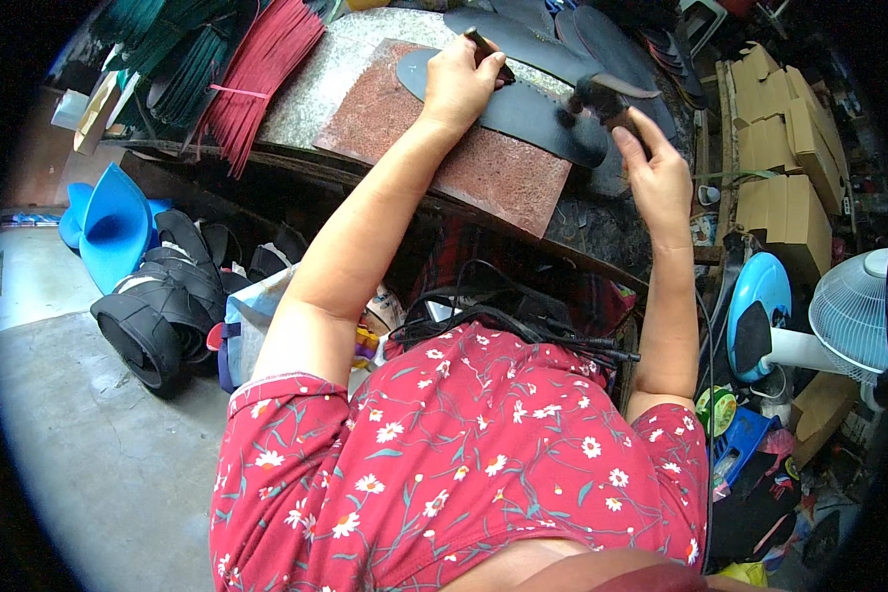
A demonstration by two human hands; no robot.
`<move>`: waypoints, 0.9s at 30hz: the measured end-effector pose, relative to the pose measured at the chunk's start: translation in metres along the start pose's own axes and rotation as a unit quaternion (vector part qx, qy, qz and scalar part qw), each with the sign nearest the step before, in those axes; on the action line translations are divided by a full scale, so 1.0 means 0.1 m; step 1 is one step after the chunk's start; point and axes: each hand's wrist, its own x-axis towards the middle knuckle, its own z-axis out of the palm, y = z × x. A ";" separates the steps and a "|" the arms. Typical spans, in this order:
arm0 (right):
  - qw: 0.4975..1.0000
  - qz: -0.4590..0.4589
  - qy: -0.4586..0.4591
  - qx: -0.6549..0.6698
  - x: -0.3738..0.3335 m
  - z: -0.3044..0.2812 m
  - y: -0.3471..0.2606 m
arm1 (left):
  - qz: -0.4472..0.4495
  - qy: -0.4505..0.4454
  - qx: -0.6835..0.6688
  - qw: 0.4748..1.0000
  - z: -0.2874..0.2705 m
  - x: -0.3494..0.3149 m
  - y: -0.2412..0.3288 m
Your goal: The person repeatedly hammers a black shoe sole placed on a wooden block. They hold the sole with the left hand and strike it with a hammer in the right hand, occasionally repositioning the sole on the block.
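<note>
A black shoe sole (540, 128) lies flat on a reddish-brown board (508, 187) at the front of the workbench. Small marks run in a row along its far edge. Closed around a dark, rod-like punch (478, 41), my left hand (459, 89) stands over the left half of the sole; the punch's lower tip is partly hidden by the fingers. My right hand (658, 183) grips a hammer (597, 99) by its handle, above the sole's right end. The hammer's head is smeared by motion, apart from the punch.
More black soles (617, 44) are spread at the bench's far right. Bundles of red strips (257, 84) and dark green strips (189, 79) lie at the left. Cardboard boxes (799, 212) and a fan (853, 316) stand on the right. Black rolls (158, 316) and blue sheets (116, 227) are lower left.
</note>
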 end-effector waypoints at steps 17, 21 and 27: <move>0.988 -0.009 -0.012 -0.155 -0.04 0.11 0.09 | -0.041 0.029 -0.133 0.990 0.08 0.03 -0.05; 0.993 0.004 0.000 -0.115 -0.03 0.14 0.07 | -0.017 -0.012 -0.098 0.995 0.12 0.06 -0.13; 0.974 -0.133 0.134 0.129 0.02 -0.30 -0.34 | 0.146 -0.022 0.116 0.982 0.08 0.05 -0.06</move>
